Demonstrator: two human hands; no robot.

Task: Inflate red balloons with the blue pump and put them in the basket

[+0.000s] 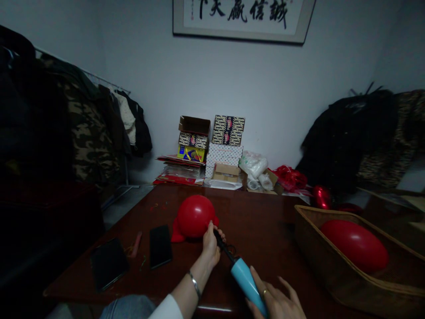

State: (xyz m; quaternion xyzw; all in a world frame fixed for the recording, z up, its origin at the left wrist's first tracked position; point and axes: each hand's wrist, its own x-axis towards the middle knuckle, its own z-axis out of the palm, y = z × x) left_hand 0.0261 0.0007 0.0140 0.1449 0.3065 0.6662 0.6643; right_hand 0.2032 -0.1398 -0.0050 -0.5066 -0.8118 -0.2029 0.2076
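A round, partly inflated red balloon (pixel 195 216) is above the brown table. My left hand (pixel 211 243) pinches its neck at the black nozzle of a light-blue hand pump (pixel 247 283); the fingers hide the exact join. My right hand (pixel 274 297) is closed round the pump's blue body near the bottom of the view, with thumb and index finger on it and the other fingers looser. The pump slants from lower right up toward the balloon. Red material (pixel 178 232) lies behind and beside the balloon, partly hidden by it.
Two dark phone-like devices, a tablet-sized one (pixel 109 263) and a smaller one (pixel 160 246), lie on the table (pixel 262 221) at left. A wicker basket (pixel 332 257) at right holds an inflated red balloon (pixel 355 246). Boxes (pixel 224 155) and plastic bags (pixel 254 164) line the far edge.
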